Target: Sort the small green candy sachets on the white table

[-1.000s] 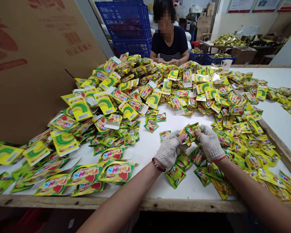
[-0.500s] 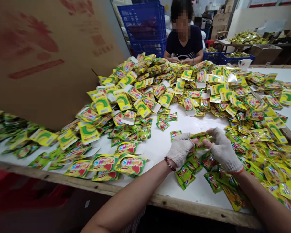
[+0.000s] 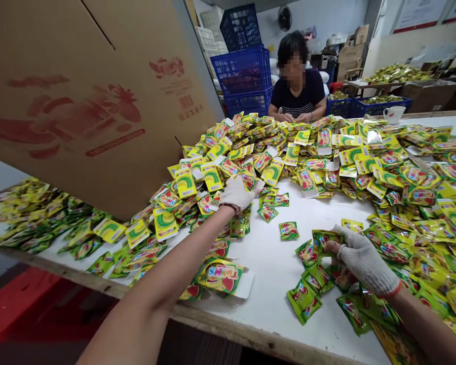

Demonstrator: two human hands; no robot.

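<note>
Both my hands wear white knit gloves. My left hand (image 3: 237,194) reaches forward into the heap of yellow and green packet cards (image 3: 266,152); its fingers are closed on a white-backed card at the heap's near edge. My right hand (image 3: 359,256) stays near the front right and pinches a small stack of green sachets (image 3: 324,238). More loose green sachets (image 3: 304,299) lie under and around that hand on the white table (image 3: 269,263).
A large brown cardboard sheet (image 3: 79,101) leans along the left. A person in a dark top sits across the table (image 3: 297,94), hands at the heap. Blue crates (image 3: 243,71) stand behind. A white cup (image 3: 394,114) sits far right. The wooden table edge (image 3: 220,327) runs near me.
My left hand let go of the sachet stack and stretched forward-left into the card heap. The right hand kept the sachets. The view swung left and up.
</note>
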